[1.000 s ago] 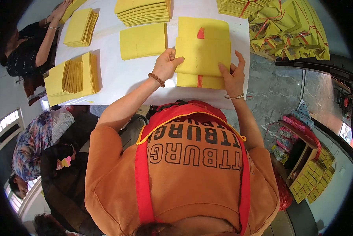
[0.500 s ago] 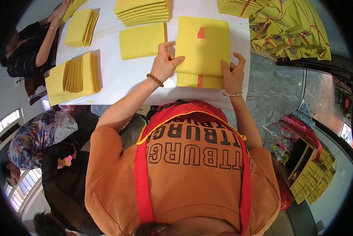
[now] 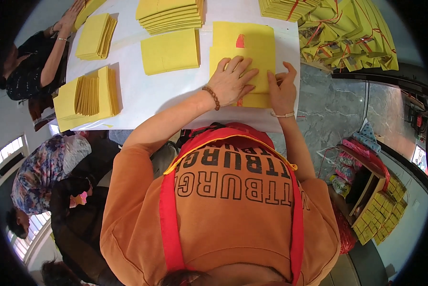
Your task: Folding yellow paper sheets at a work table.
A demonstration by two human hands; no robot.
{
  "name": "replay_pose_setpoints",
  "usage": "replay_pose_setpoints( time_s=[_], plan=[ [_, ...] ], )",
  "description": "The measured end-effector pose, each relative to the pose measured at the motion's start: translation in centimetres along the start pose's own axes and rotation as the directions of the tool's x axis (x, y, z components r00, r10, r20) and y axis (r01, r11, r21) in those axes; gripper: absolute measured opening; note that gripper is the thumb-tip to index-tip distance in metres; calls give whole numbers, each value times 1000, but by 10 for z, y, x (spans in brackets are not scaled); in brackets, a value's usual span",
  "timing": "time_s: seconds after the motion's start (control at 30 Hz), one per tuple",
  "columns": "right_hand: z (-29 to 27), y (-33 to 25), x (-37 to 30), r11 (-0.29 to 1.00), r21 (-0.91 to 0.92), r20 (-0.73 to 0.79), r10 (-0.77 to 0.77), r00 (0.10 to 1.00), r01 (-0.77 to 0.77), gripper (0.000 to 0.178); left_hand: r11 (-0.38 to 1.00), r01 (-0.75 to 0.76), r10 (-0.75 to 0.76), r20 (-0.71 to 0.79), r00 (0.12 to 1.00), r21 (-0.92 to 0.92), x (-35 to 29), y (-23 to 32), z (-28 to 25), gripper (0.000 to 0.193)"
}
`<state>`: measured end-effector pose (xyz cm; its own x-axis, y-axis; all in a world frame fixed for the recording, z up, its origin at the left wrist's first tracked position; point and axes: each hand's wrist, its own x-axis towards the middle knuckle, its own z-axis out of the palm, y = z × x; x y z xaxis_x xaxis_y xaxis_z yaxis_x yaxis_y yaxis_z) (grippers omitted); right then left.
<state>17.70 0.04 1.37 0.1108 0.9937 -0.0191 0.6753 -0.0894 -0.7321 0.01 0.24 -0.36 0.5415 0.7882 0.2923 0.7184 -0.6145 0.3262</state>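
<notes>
Before me on the white table lies a larger stack of yellow paper [image 3: 242, 31] with red marks near its far and near ends. A shorter yellow piece lies across its middle. My left hand [image 3: 233, 81] rests flat on this piece, fingers spread, hiding part of it and part of the near red mark. At the stack's right edge is my right hand [image 3: 283, 90]; its thumb touches the edge while the forefinger stands raised and apart. Left of the stack is a small flat pile of yellow paper [image 3: 170, 51].
The white table [image 3: 142, 100] also bears a thick yellow stack [image 3: 170, 14], a smaller stack [image 3: 94, 35] and a fanned pile [image 3: 86, 97]. Red-tied yellow bundles [image 3: 352, 40] are heaped at the right. Another person's hands [image 3: 71, 19] touch yellow paper at the far left.
My left hand has moved right, from the left edge of the yellow piece onto its top, and now lies flat. My right hand stays at the right edge.
</notes>
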Motion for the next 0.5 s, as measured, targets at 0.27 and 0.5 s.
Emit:
replay_pose_setpoints(
  time_s=[0.27,0.5],
  plan=[
    [28,-6,9,617,-281,410,-615,673,735,59,999,-21,20,30,999,49,-2,-8,9,38],
    [41,3,9,690,-333,416,-504,757,642,68,689,136,-162,31,986,-712,-7,-37,-9,42]
  ],
)
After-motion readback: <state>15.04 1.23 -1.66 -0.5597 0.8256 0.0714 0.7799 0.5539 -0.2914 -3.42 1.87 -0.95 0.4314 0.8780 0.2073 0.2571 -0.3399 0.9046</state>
